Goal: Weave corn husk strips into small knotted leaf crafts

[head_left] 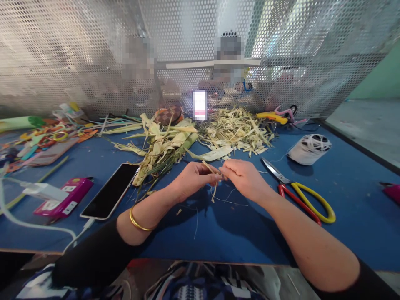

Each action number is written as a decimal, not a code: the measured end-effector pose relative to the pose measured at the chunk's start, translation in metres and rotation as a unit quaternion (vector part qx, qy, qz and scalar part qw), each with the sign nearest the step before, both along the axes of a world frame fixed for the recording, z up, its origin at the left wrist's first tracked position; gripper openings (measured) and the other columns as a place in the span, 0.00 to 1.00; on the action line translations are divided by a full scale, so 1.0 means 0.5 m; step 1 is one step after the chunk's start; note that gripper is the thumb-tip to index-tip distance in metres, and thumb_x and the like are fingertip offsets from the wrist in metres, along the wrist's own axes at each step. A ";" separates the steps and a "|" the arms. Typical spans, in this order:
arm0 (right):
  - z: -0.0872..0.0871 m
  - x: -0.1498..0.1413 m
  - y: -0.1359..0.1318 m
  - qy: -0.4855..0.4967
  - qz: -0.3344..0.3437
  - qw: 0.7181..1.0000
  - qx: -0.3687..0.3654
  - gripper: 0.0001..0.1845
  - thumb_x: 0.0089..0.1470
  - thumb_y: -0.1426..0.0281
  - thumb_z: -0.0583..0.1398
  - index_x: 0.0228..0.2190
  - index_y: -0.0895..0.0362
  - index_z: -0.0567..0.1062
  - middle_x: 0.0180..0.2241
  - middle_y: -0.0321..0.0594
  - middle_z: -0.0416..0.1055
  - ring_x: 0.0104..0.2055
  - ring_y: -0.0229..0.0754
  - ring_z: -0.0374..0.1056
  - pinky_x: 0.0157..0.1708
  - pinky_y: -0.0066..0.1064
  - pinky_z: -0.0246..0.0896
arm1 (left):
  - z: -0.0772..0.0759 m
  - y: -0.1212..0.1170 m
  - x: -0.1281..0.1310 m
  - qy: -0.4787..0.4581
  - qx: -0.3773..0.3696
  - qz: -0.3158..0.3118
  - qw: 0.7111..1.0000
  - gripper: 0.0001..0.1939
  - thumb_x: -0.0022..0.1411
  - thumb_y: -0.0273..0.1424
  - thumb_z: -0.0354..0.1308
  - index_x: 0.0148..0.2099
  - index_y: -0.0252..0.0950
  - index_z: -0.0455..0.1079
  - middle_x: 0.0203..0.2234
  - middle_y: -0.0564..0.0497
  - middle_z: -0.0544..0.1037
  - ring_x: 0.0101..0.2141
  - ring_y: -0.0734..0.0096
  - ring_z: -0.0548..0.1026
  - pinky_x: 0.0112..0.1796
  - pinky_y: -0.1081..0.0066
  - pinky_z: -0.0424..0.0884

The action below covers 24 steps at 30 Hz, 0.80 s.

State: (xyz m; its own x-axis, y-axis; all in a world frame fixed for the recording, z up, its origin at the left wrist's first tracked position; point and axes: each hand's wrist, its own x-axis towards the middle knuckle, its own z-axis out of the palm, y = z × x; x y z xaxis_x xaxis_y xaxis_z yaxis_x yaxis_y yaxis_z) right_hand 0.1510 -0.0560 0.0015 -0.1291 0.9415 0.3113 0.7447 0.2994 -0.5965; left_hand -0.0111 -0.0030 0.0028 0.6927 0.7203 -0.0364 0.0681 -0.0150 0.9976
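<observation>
My left hand [198, 178] is closed in a pinch on a narrow strip of dried husk [213, 194], whose ends stick out above and below the fingers. My right hand [242, 177] is also closed, its fingertips meeting those of the left at the strip; what it pinches is hidden. A thin white thread [229, 202] trails beneath the two hands over the blue table [218, 237]. Just beyond them lie a heap of cut husk pieces [239, 131] and longer husk leaves [170, 143]. Scissors [289, 182] with red and yellow handles lie right of my right hand.
A white thread spool [308, 151] stands at the right, near yellow-handled pliers [275, 117]. To the left are a phone [111, 191] on a cable and a purple power strip [71, 196] with a charger. Colourful clutter fills the far left. A perforated metal screen [93, 54] closes the back.
</observation>
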 end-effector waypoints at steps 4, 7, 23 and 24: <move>-0.004 -0.004 0.001 -0.034 -0.030 0.999 0.002 0.19 0.57 0.68 0.50 0.16 0.55 0.56 0.18 0.33 0.56 0.24 0.36 0.53 0.27 0.29 0.44 | -0.003 -0.004 0.002 0.007 0.016 0.007 1.000 0.10 0.48 0.33 0.62 0.20 0.33 0.71 0.21 0.51 0.73 0.25 0.75 0.68 0.31 0.73 0.63; -0.005 -0.005 0.001 -0.049 -0.037 0.998 0.015 0.18 0.57 0.68 0.49 0.17 0.55 0.55 0.18 0.33 0.55 0.23 0.36 0.53 0.27 0.29 0.44 | -0.005 -0.007 0.003 0.020 0.020 0.021 0.999 0.11 0.50 0.35 0.60 0.22 0.33 0.72 0.19 0.52 0.72 0.25 0.75 0.67 0.30 0.73 0.63; -0.008 0.004 0.002 0.240 -0.065 0.959 -0.139 0.19 0.49 0.59 0.58 0.16 0.57 0.69 0.14 0.32 0.62 0.20 0.34 0.59 0.26 0.29 0.53 | -0.017 -0.012 0.010 -0.018 -0.122 0.081 0.989 0.06 0.45 0.32 0.63 0.24 0.34 0.75 0.23 0.49 0.75 0.25 0.76 0.68 0.31 0.74 0.65; -0.009 0.003 0.001 0.244 -0.064 0.957 -0.144 0.19 0.49 0.58 0.58 0.15 0.58 0.69 0.14 0.32 0.62 0.19 0.34 0.59 0.25 0.29 0.52 | -0.016 -0.013 0.011 -0.023 -0.134 0.078 0.988 0.06 0.45 0.32 0.63 0.23 0.34 0.75 0.23 0.49 0.75 0.25 0.76 0.68 0.30 0.74 0.65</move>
State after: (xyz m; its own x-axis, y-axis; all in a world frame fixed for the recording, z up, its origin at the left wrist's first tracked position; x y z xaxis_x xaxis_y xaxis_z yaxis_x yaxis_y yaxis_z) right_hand 0.1526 -0.0553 -0.0030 0.0886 0.9956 0.0309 0.3759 -0.0047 -0.9267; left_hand -0.0057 -0.0095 -0.0054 0.5786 0.7879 -0.2109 0.0034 0.2562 0.9666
